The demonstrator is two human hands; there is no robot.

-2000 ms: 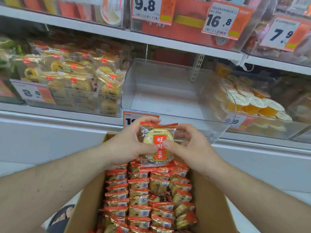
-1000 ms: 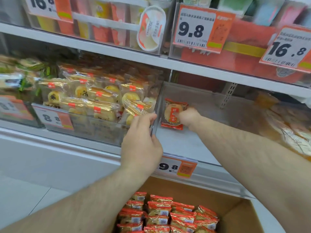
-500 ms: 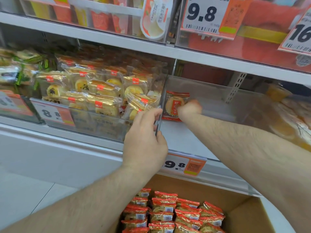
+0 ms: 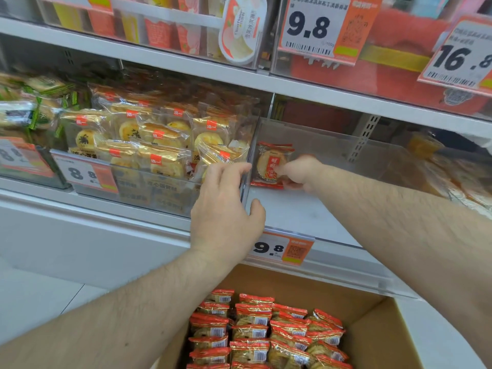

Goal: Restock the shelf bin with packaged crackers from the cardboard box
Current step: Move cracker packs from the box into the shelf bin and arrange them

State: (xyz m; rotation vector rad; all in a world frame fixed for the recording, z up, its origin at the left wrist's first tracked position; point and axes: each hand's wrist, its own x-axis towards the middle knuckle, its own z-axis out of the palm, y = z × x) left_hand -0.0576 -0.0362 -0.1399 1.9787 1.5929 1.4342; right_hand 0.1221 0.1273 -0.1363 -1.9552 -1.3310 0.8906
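Right hand [image 4: 299, 173] reached deep into the clear shelf bin [image 4: 319, 209], fingers curled and pinching one cracker packet [image 4: 269, 163] by its right edge. Packet upright, red bands top and bottom, round cracker showing through the clear film, pressed close against the bin's left wall near the back, lower edge down on the bin floor. Left hand [image 4: 223, 209] clamped on that same left wall at the front corner: fingers curled over the top edge on the outer side, thumb hooked inside the bin. An orange-and-white price tag [image 4: 282, 249] reading 9.8 clipped to the bin's front lip, partly behind the left wrist. Just left, a neighbouring bin heaped with gold-wrapped pastries [image 4: 159, 139], fronted by a tag marked 8.8. On the shelf above, a larger 9.8 price sign [image 4: 316, 25] and beside it one showing 16.8. Below the shelf, between both forearms, the open cardboard box [image 4: 372, 334], packed with rows of red-topped cracker packets [image 4: 255, 331] standing on edge, barcodes facing up. To the right of the bin, blurred orange goods behind clear plastic, too unclear to name.
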